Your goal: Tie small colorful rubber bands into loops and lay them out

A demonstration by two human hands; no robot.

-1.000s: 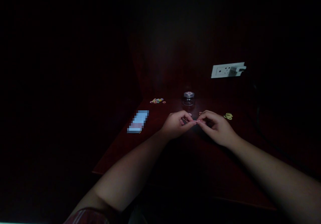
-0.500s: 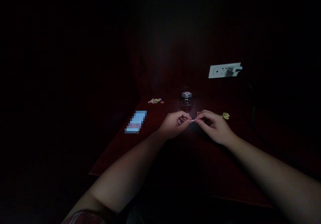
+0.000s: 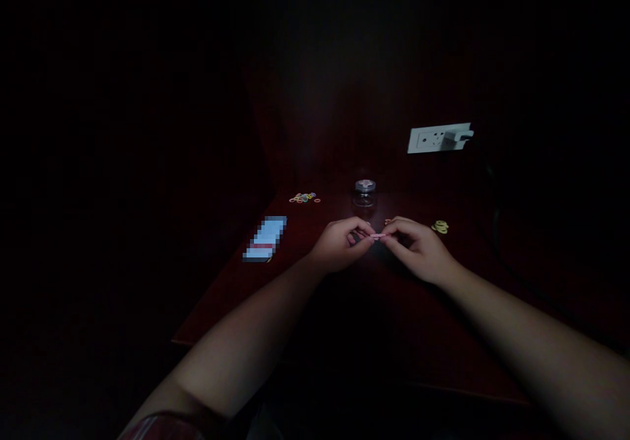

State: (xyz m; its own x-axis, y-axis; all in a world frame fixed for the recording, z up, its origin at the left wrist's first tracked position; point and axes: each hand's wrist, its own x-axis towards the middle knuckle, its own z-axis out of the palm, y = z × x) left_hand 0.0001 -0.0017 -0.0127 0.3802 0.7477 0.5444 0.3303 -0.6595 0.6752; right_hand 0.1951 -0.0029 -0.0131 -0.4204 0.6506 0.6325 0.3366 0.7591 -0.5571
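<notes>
Dark reddish tabletop [image 3: 339,322], smooth and faintly glossy; jar [image 3: 365,197] clear, shiny, glass or plastic.

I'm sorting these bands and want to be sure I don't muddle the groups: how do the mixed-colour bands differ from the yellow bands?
The mixed-colour bands show several colours, while the yellow bands look all one colour. The mixed-colour bands are loosely spread; the yellow bands sit in a tighter heap. The mixed-colour bands lie beyond the phone, the yellow bands beside the right hand. Both are small rings on the table.
</notes>
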